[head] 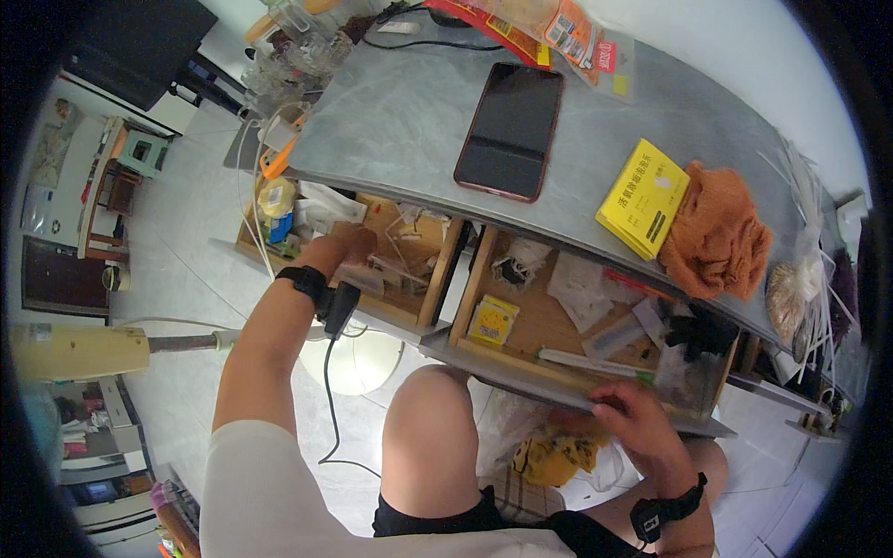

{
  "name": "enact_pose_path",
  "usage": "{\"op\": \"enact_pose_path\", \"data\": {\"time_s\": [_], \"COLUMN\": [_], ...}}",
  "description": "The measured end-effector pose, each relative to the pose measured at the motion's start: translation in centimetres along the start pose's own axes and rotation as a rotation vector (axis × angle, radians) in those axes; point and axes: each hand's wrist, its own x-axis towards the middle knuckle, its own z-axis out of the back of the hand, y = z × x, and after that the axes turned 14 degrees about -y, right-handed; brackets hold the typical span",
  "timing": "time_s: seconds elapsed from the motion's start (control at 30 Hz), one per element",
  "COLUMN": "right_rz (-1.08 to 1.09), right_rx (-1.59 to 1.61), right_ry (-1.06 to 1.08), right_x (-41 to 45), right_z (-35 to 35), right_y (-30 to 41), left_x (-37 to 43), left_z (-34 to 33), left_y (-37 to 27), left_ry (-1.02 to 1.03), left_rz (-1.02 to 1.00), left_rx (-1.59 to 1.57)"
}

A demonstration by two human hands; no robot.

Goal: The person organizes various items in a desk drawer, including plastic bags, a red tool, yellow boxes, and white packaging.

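Note:
My left hand (357,244) reaches into the pulled-out left wooden drawer (438,279), among small packets and a yellow-wrapped item (277,198). Its fingers are blurred and partly hidden, so a hold cannot be told. My right hand (631,411) rests at the front edge of the right drawer (516,380), fingers bent, with no object seen in it. That drawer holds a yellow card (494,319), a white stick-like item with a green end (593,364), a plastic packet (617,338), white paper (579,289) and a black bundle (701,331). Both wrists wear black strapped devices.
On the grey marbled tabletop (404,104) lie a smartphone (511,131), yellow booklets (643,199), an orange-brown cloth (718,234) and food packets (558,35). Glass jars (293,56) stand at the upper left. A black cable (331,404) hangs from my left wrist. Plastic bags (558,457) lie below the right drawer.

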Motion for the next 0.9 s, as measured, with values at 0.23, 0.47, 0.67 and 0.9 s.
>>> {"op": "enact_pose_path", "data": {"time_s": [0.23,0.47,0.67,0.9], "right_rz": [0.185,0.231,0.426,0.408], "right_rx": [-0.101,0.089,0.45,0.79], "right_ry": [-0.023,-0.139,-0.102,-0.19], "right_x": [-0.4,-1.2,-2.1,-1.8], "right_z": [-0.1,-0.7,-1.2,-0.3], "right_y": [1.2,0.8,2.9,1.7], "left_x": [-10.2,-18.9,-17.7,-13.2], "left_z": [6.2,15.3,18.0,19.1], "left_y": [-1.0,-10.6,-20.6,-28.2], "left_ry": [-0.559,-0.739,-0.412,-0.279], "left_rz": [-0.016,-0.042,-0.128,-0.254], "left_rx": [-0.178,-1.119,-1.727,-1.765]}}
